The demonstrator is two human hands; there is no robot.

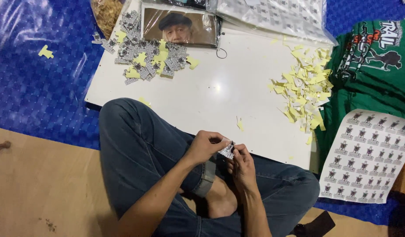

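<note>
Both my hands meet over my crossed legs in blue jeans. My left hand (206, 145) and my right hand (243, 164) pinch one small black-and-white sticker (227, 151) between their fingertips. The sticker sits just off the near edge of a white board (220, 92). On the board's far left lies a heap of several cut stickers (145, 59). A pile of yellow backing scraps (305, 90) covers the board's right side.
A sheet of uncut stickers (367, 156) lies at the right over folded green shirts (378, 57). A photo print (179, 27) and plastic-bagged sheets (273, 13) lie at the board's far edge. Blue matting (40, 83) and a wooden floor (35, 184) are on the left.
</note>
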